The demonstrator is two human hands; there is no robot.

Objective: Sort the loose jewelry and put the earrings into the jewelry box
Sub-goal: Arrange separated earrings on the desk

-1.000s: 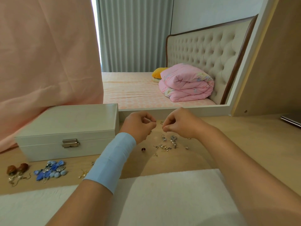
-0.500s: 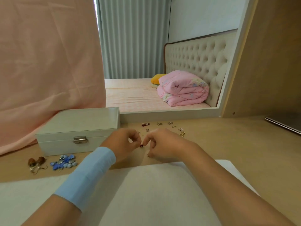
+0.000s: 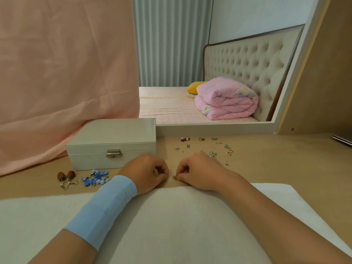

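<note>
Left hand (image 3: 150, 172) drew aside; right hand (image 3: 198, 171) pinches indistinct piece (image 3: 174, 177).

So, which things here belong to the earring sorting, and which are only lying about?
Job: box, blue earrings, brown earrings, scattered pieces, piece pinched by right hand.
Lying about: pink cloth, white mat, quilt.

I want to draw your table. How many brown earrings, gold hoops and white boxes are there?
Brown earrings: 2
Gold hoops: 2
White jewelry box: 1
Total: 5
</note>
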